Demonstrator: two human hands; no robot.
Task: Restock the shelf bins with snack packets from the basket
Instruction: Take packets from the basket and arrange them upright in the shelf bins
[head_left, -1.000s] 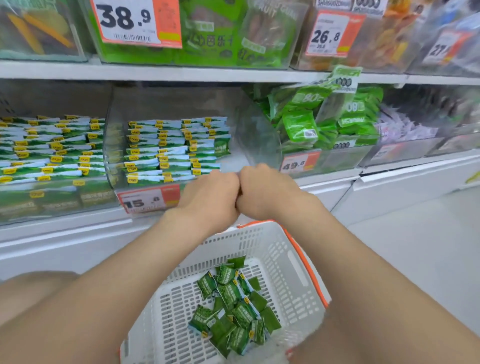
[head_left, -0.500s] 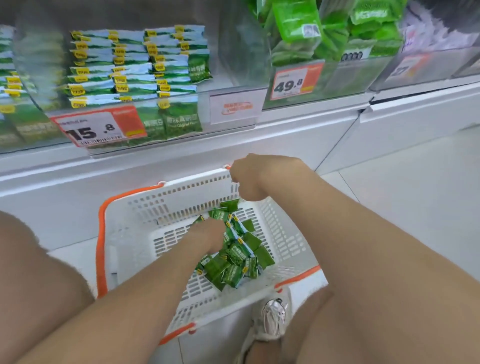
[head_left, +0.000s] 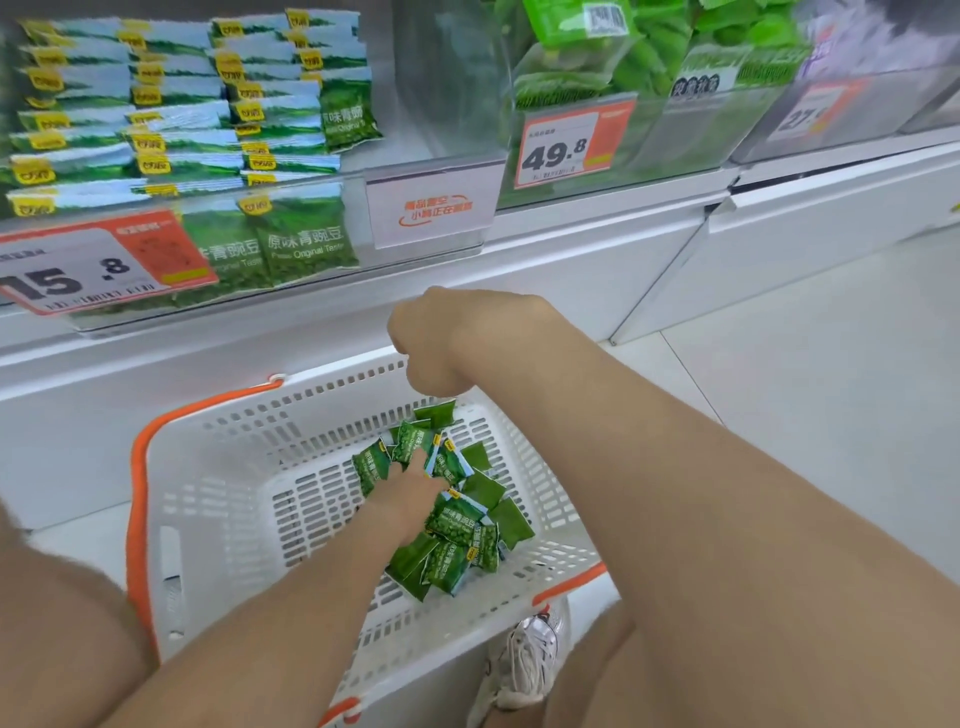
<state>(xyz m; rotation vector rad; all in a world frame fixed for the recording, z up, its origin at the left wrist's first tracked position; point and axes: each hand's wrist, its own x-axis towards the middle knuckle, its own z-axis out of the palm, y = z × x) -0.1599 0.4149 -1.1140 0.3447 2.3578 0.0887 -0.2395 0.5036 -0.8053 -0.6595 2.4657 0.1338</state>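
Note:
A white basket with orange handles sits tilted in front of me, above my shoe. A pile of small green snack packets lies at its right side. My left hand is down in the pile, fingers closed among the packets. My right hand is a closed fist at the basket's far rim and seems to grip it. On the shelf above, a clear bin marked 15.8 holds rows of the same green packets, with bare room at its right end.
A second bin, priced 49.8, holds bigger green bags to the right. White cabinet fronts run below the shelf. A pale tiled floor opens on the right. My knees flank the basket, and a white shoe is under it.
Both fists were together at the bin's front; the view dropped toward the basket. My left hand went down into the packet pile, and my right hand lowered to the basket's far rim.

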